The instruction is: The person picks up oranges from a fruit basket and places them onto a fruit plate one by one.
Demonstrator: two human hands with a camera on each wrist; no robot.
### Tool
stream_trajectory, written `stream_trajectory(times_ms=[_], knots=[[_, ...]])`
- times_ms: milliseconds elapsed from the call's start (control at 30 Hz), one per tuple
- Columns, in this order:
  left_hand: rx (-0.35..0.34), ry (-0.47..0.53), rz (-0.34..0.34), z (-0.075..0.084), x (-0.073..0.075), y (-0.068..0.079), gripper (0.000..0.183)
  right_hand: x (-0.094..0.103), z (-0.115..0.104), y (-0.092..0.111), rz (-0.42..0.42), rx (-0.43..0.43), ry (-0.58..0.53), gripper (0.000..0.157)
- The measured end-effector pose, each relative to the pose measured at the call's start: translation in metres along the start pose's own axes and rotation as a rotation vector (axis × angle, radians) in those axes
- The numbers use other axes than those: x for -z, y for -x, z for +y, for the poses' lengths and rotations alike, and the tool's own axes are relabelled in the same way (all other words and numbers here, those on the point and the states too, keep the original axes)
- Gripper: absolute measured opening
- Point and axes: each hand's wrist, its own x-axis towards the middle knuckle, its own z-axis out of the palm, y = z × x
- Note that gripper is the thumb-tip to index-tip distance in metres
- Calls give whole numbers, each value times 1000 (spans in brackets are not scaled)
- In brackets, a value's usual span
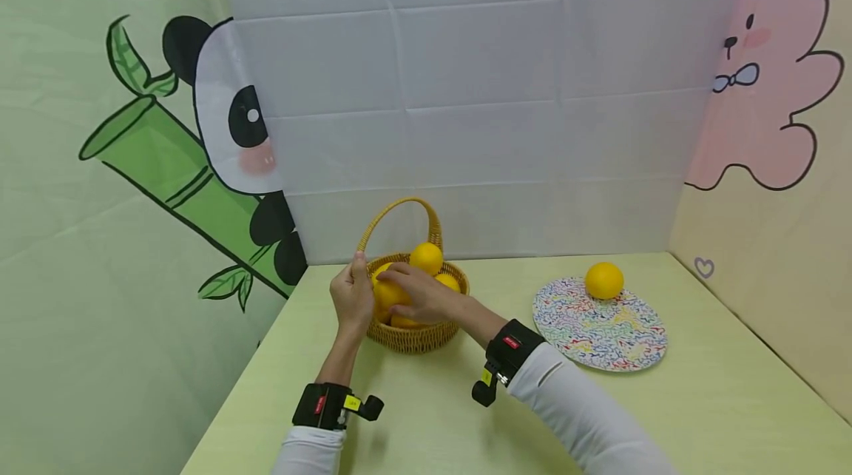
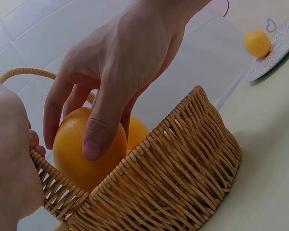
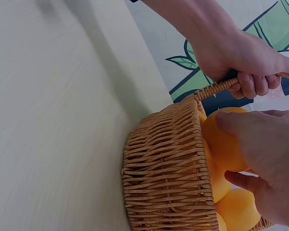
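My left hand (image 1: 353,296) grips the left side of the handle of a woven wicker basket (image 1: 416,342). The basket stands on the table and holds several oranges. Reaching in from the right, my right hand (image 1: 429,297) has its thumb and fingers around an orange (image 2: 72,154) at the basket's left side, near the foot of the handle. In the left wrist view the thumb presses the near side of this orange, with fingers on its far side. Another orange (image 1: 427,258) sits higher at the back of the basket, and one more (image 3: 238,209) shows beside the held one.
To the right lies a round plate (image 1: 599,338) with a multicoloured squiggle pattern. A single orange (image 1: 604,280) rests near its back edge. A white cloth wall (image 1: 479,127) stands behind the table (image 1: 426,416), with printed cartoon walls at both sides.
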Motion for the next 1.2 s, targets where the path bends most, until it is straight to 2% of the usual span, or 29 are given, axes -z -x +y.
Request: stream_trajectory(times_ms=[300, 633, 833, 1200], knots=[[2, 2, 8, 2, 0, 2, 62, -2, -1, 2, 23, 11, 21, 59], [-8, 17, 7, 1, -1, 3, 62, 0, -3, 6, 31, -21, 0, 58], [-16, 21, 1, 2, 0, 3, 63, 2, -2, 9, 65, -7, 2, 58], [-5, 13, 5, 2, 0, 3, 63, 14, -5, 23, 122, 3, -40, 57]])
